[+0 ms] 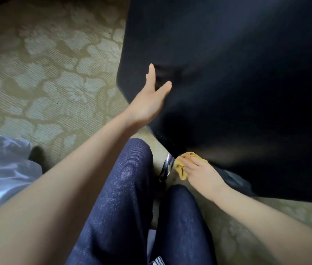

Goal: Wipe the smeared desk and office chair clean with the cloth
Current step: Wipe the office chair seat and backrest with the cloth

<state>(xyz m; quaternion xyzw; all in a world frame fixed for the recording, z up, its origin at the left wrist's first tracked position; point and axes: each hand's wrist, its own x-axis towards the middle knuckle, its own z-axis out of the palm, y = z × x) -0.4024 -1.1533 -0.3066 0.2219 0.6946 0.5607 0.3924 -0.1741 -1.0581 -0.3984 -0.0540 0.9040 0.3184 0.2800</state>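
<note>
**Right hand [199, 174] holds a mustard-yellow cloth [182, 165] at the lower edge of a black padded office chair [227, 73]**

The view looks steeply down over the person's own arms and legs. The chair's broad, dark, matte surface fills the upper right of the picture, and its rounded edge runs down towards the knees.

The left hand [149, 102] reaches forward on a bare arm. Its fingers are straight and held close together, with the thumb spread apart from them. The fingers lie flat against the chair near its left edge and hold nothing.

The right hand is lower, just beside the right knee. Its fingers bend over the bunched cloth and grip it against the underside of the chair's lower edge. A fold of cloth hangs out below the fingers. The cloth touches, or nearly touches, a shiny curved chrome part [167, 166] just to its left; I cannot tell which.

Two legs in dark blue denim jeans [124, 197] run up the middle of the picture. Under everything lies an olive and pale grey patterned carpet [55, 83]. A crumpled pale blue-white fabric [2, 169] lies at the left edge.
</note>
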